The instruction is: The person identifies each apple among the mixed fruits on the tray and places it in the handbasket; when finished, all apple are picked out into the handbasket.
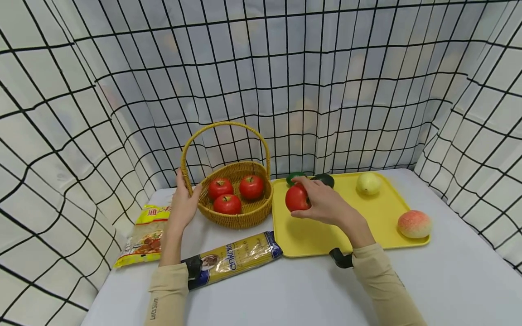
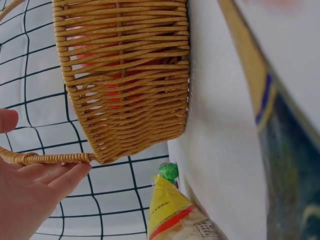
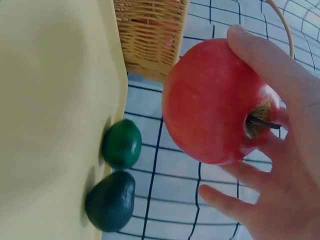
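Note:
My right hand (image 1: pixel 328 206) grips a red apple (image 1: pixel 296 198) above the left part of the yellow tray (image 1: pixel 310 244). In the right wrist view the thumb lies over the apple (image 3: pixel 207 102), whose stem points towards the palm. My left hand (image 1: pixel 184 208) is at the left side of the wicker basket (image 1: pixel 236 221). Its straight fingers touch the foot of the basket's handle (image 2: pixel 55 158), the thumb standing apart from it. Three red apples (image 1: pixel 227 204) lie inside the basket.
Two dark green fruits (image 3: pixel 121 144) lie at the tray's back edge, a yellow-green fruit (image 1: pixel 369 183) at its back right, a peach (image 1: pixel 414 224) at its front right corner. A pasta packet (image 1: pixel 240 257) lies before the basket; a yellow food bag (image 1: pixel 144 235) is at left. Black netting (image 1: pixel 285 99) surrounds the table.

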A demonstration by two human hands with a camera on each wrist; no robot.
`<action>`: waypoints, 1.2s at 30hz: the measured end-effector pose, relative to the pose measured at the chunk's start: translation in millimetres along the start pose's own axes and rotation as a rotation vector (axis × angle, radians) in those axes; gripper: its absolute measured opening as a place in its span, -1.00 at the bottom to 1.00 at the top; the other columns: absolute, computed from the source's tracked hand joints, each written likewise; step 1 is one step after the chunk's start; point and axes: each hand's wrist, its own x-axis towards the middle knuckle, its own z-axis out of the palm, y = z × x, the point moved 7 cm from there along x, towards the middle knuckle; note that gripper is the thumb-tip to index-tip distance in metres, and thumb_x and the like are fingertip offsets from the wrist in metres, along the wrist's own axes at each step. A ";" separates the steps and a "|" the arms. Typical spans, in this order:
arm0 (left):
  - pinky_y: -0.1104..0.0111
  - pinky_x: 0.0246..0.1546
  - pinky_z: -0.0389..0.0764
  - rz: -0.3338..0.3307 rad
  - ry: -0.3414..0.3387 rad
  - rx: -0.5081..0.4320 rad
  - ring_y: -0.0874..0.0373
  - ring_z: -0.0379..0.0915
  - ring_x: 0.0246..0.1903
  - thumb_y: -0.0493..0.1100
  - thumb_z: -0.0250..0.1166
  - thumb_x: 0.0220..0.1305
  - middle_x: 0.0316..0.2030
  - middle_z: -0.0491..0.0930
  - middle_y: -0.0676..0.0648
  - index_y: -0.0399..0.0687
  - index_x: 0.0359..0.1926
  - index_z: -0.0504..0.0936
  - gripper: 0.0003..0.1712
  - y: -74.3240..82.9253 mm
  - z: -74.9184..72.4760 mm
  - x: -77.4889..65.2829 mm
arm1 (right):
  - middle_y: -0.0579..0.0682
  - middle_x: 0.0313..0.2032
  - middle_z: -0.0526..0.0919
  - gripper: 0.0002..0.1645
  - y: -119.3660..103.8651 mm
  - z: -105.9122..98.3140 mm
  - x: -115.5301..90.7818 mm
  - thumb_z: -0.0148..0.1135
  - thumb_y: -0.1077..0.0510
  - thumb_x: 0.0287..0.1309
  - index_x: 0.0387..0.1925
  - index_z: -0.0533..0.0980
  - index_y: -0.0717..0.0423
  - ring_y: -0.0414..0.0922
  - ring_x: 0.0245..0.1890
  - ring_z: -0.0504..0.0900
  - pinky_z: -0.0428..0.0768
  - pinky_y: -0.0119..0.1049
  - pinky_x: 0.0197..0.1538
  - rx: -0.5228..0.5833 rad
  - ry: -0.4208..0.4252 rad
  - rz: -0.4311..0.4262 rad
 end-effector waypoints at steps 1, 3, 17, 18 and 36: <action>-0.29 0.44 0.22 -0.002 0.000 0.004 -0.41 0.02 0.53 0.10 -0.05 0.61 0.59 -0.08 -0.45 0.11 0.63 -0.57 -0.02 -0.9 -3.0 -0.2 | 0.04 0.26 0.58 0.04 -4.3 2.9 2.3 0.49 -0.30 0.08 0.49 0.23 -0.14 0.06 0.25 0.51 0.68 0.06 0.11 -0.015 0.016 -0.012; -0.31 0.44 0.21 0.003 0.003 0.004 -0.43 0.00 0.54 0.09 -0.05 0.62 0.59 -0.09 -0.47 0.08 0.64 -0.57 -0.02 -1.3 -7.6 0.4 | 0.02 0.28 0.57 0.03 -11.4 6.6 7.0 0.49 -0.32 0.07 0.48 0.25 -0.16 0.05 0.26 0.47 0.68 0.07 0.09 -0.045 0.054 -0.023; -0.28 0.50 0.10 -0.013 -0.006 0.001 -0.38 -0.09 0.58 0.14 -0.05 0.60 0.61 -0.14 -0.40 0.17 0.63 -0.59 -0.01 1.7 -8.3 3.7 | 0.03 0.40 0.38 -0.06 -50.6 20.7 33.0 0.39 -0.30 0.20 0.48 0.26 -0.09 0.06 0.34 0.40 0.72 0.02 0.12 -0.018 0.255 -0.128; -0.28 0.51 0.09 -0.012 -0.008 -0.001 -0.37 -0.10 0.58 0.14 -0.04 0.60 0.62 -0.15 -0.39 0.16 0.63 -0.58 0.00 2.4 -7.9 3.7 | 0.04 0.41 0.36 -0.07 -55.7 23.9 38.8 0.38 -0.30 0.22 0.48 0.25 -0.09 0.07 0.35 0.40 0.72 0.02 0.12 -0.019 0.256 -0.147; -0.23 0.53 0.10 -0.040 -0.009 -0.028 -0.34 -0.08 0.59 0.14 -0.04 0.60 0.63 -0.15 -0.36 0.11 0.64 -0.55 -0.01 -0.8 -1.9 -2.3 | 0.23 0.49 0.23 -0.06 -84.3 46.8 194.6 0.25 -0.22 0.37 0.58 0.10 0.01 0.17 0.46 0.31 0.62 0.06 0.27 -0.230 0.058 -0.042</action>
